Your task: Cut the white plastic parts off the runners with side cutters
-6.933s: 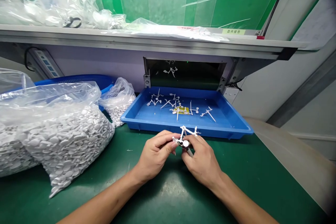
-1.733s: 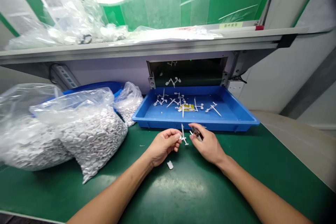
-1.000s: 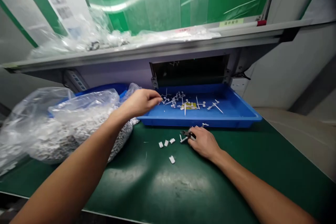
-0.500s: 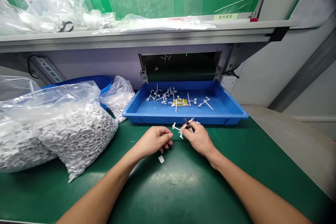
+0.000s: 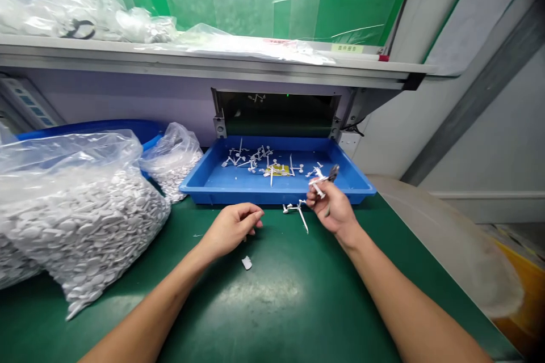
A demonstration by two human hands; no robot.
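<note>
My right hand (image 5: 334,207) is closed around a pair of cutting pliers (image 5: 334,172), their dark jaws pointing up, and a white branched plastic sprue (image 5: 317,184) sticks out at its fingers. It is raised near the front wall of the blue tray (image 5: 276,197). Just left of it, another white branched sprue (image 5: 301,216) lies on the green table. My left hand (image 5: 232,228) hovers over the table with its fingers curled together; what they hold, if anything, is hidden. A small flat white piece (image 5: 247,262) lies below that hand.
Several white sprues (image 5: 261,153) and a yellow label (image 5: 277,170) are in the tray, below a dark wall opening (image 5: 276,119). Clear bags of white pieces (image 5: 97,221) crowd the left side, by a blue basin (image 5: 93,127). A shelf (image 5: 204,65) overhangs the back.
My right hand has moved right and up with the pliers and sprue, turning its palm more upward. A sprue now shows on the table beside it. My left hand stays curled; the view has shifted right.
</note>
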